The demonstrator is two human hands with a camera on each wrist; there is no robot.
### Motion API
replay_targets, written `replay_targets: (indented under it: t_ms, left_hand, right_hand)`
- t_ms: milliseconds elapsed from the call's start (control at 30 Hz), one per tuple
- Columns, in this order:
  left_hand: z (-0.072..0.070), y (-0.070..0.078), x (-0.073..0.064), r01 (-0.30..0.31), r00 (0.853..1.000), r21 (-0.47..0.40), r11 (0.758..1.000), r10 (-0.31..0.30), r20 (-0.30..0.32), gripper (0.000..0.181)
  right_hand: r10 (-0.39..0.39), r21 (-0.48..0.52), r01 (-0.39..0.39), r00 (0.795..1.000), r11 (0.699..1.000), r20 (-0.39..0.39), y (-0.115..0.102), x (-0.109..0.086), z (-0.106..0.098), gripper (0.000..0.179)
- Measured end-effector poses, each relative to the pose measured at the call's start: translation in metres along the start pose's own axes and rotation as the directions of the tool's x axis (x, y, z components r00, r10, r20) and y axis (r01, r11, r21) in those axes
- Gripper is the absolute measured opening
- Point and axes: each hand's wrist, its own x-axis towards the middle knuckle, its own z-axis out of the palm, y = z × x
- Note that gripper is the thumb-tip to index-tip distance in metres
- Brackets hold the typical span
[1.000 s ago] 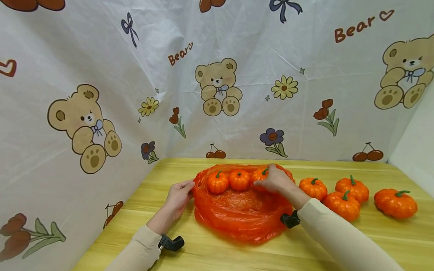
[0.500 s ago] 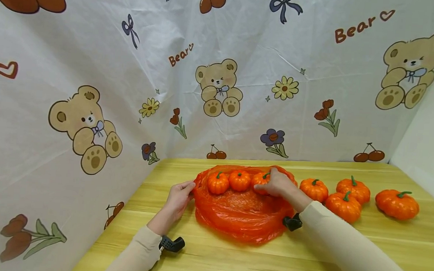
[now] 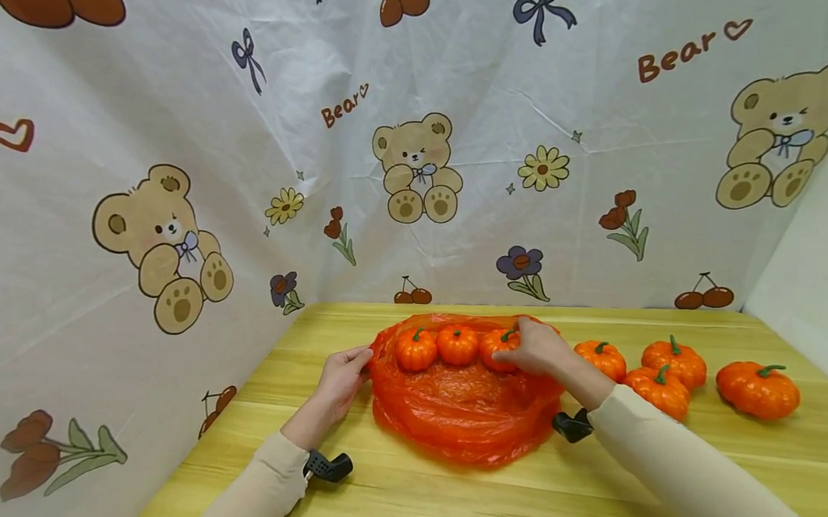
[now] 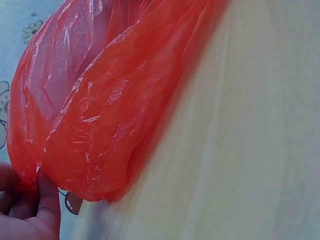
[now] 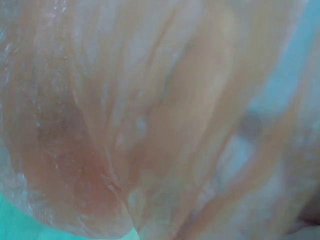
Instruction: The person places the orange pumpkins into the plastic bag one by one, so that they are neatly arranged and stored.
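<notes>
A red plastic bag [image 3: 461, 433] lies spread on the table, its mouth facing up and back. In it sit three small orange pumpkins: a left one [image 3: 416, 350], a middle one [image 3: 458, 344] and a right one [image 3: 497, 349]. My left hand [image 3: 341, 376] pinches the bag's left edge between thumb and fingers, seen closely in the left wrist view with the bag [image 4: 115, 110]. Over the bag's right side, my right hand [image 3: 539, 349] has thumb and fingers spread at the right pumpkin's side. Blurred reddish plastic [image 5: 150, 115] fills most of the right wrist view.
Several larger orange pumpkins stand right of the bag: one beside my right forearm [image 3: 600, 360], a back one [image 3: 674, 360], a front one [image 3: 657, 395], a far-right one [image 3: 757, 390]. The wooden table [image 3: 443, 502] ends at a bear-printed cloth [image 3: 477, 270].
My right hand has drawn slightly to the right, showing more of the right pumpkin, which stays in the bag. My left hand keeps its grip on the bag's edge.
</notes>
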Motion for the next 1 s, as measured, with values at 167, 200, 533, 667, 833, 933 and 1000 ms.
replay_targets:
  t_ms: [167, 200, 533, 667, 833, 933, 1000]
  left_hand:
    - [0.0, -0.001, 0.0, 0.007, 1.0, 0.0, 1.0, -0.007, -0.005, 0.037]
    - [0.0, -0.001, 0.0, 0.007, 1.0, 0.001, 1.0, -0.007, -0.005, 0.037]
    - [0.0, 0.001, 0.0, 0.001, 1.0, 0.0, 1.0, -0.001, -0.004, 0.035]
    - [0.0, 0.0, -0.001, -0.003, 1.0, 0.006, 1.0, 0.003, -0.004, 0.034]
    - [0.0, -0.001, -0.001, 0.0, 1.0, 0.0, 1.0, 0.0, -0.001, 0.036]
    - [0.0, 0.0, -0.001, 0.005, 1.0, -0.011, 1.0, -0.005, -0.002, 0.036]
    - [0.0, 0.0, 0.0, -0.003, 1.0, -0.008, 1.0, 0.003, 0.001, 0.037]
  right_hand:
    - [-0.016, 0.021, 0.016, 1.0, 1.0, 0.004, 0.0, -0.005, -0.003, 0.082]
    - [-0.018, 0.024, 0.018, 1.0, 1.0, 0.005, 0.0, -0.007, -0.004, 0.082]
    - [-0.084, 0.021, 0.084, 0.996, 0.996, -0.015, -0.003, -0.028, -0.017, 0.077]
    - [-0.094, 0.021, 0.094, 0.996, 0.995, -0.008, -0.001, -0.038, -0.023, 0.074]
    - [-0.099, 0.04, 0.099, 0.995, 0.994, -0.01, 0.004, -0.052, -0.032, 0.078]
    - [-0.124, 0.053, 0.125, 0.992, 0.991, -0.024, 0.011, -0.06, -0.039, 0.077]
    - [-0.134, 0.062, 0.135, 0.991, 0.989, -0.025, 0.018, -0.064, -0.043, 0.077]
